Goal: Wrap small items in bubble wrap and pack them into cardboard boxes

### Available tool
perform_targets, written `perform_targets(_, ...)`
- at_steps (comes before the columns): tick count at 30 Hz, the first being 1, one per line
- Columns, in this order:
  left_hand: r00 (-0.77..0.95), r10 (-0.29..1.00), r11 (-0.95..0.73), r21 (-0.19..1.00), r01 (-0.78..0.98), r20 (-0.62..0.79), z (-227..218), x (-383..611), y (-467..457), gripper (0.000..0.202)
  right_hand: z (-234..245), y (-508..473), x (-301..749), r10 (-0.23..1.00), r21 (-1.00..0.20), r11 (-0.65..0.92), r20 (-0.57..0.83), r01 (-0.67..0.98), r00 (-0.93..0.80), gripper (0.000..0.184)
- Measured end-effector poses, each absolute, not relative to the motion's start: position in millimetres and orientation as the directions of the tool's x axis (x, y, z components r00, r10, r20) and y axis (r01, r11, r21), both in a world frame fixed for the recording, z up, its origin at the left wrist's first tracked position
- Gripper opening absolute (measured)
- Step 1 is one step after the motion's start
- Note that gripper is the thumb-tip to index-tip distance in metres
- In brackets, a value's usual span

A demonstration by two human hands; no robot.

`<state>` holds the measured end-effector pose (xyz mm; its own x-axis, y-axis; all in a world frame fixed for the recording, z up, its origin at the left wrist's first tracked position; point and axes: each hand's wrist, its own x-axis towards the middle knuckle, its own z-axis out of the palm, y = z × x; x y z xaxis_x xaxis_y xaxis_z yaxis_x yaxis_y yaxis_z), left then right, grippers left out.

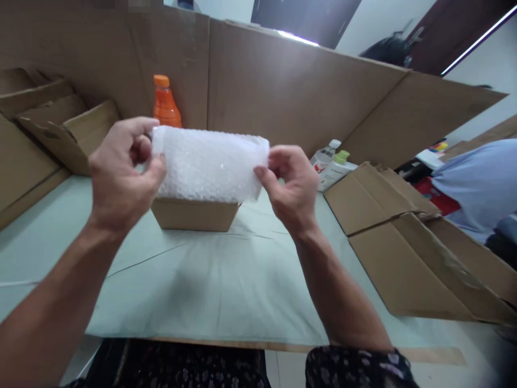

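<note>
A folded piece of white bubble wrap (pixel 210 164) is held up in front of me by its two ends. My left hand (pixel 125 164) pinches its left end between thumb and curled fingers. At the opposite end, my right hand (pixel 293 180) grips the edge the same way. Behind and below the wrap stands a small brown cardboard box (pixel 197 215) on the pale green cloth (pixel 242 285). The wrap hides the upper part of that box.
An orange bottle (pixel 163 102) stands at the back by a cardboard wall (pixel 299 86). Clear and white bottles (pixel 333 171) are at the back right. Open cardboard boxes flank me at left (pixel 92 132) and right (pixel 407 258). Beyond the right box is a person in light blue (pixel 480 183).
</note>
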<state>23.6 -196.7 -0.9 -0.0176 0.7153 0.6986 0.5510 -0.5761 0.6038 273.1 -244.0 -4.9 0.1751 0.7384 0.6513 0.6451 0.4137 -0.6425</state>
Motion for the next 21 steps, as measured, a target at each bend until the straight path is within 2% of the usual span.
perform_targets(1, 0.034, 0.726, -0.571, 0.574, 0.586, 0.687, 4, 23, -181, 0.045, 1, -225, 274, 0.762, -0.596, 0.387, 0.636, 0.703, 0.119, 0.015)
perform_targets(3, 0.150, 0.798, -0.511, 0.524, 0.682, 0.584, 6, 22, -157, 0.044, 7, -193, 275, 0.857, -0.497, 0.294, 0.516, 0.816, 0.005, 0.014)
perform_targets(6, 0.266, 0.909, -0.392, 0.440, 0.808, 0.321, -1, 21, -133, 0.045, 10, -166, 269, 0.975, -0.269, 0.172, 0.181, 0.948, -0.126, 0.012)
perform_targets(8, 0.304, 0.937, -0.348, 0.389, 0.853, 0.172, -7, 21, -123, 0.047, 10, -160, 260, 0.985, -0.108, 0.169, -0.012, 0.980, -0.171, 0.014)
perform_targets(11, 0.342, 0.940, -0.330, 0.306, 0.893, 0.017, -14, 23, -105, 0.052, 9, -157, 247, 0.972, 0.048, 0.209, -0.123, 0.977, -0.202, 0.023)
perform_targets(13, 0.351, 0.935, -0.328, 0.257, 0.909, -0.046, -16, 25, -93, 0.054, 7, -154, 243, 0.971, 0.089, 0.208, -0.141, 0.974, -0.194, 0.025)
perform_targets(16, 0.361, 0.929, -0.333, 0.243, 0.911, -0.081, -16, 29, -82, 0.054, 6, -150, 244, 0.972, 0.086, 0.187, -0.164, 0.979, -0.172, 0.024)
perform_targets(21, 0.291, 0.955, -0.291, 0.348, 0.891, 0.054, -11, 30, -86, 0.048, 7, -145, 252, 0.975, 0.046, 0.171, -0.149, 0.984, -0.163, 0.022)
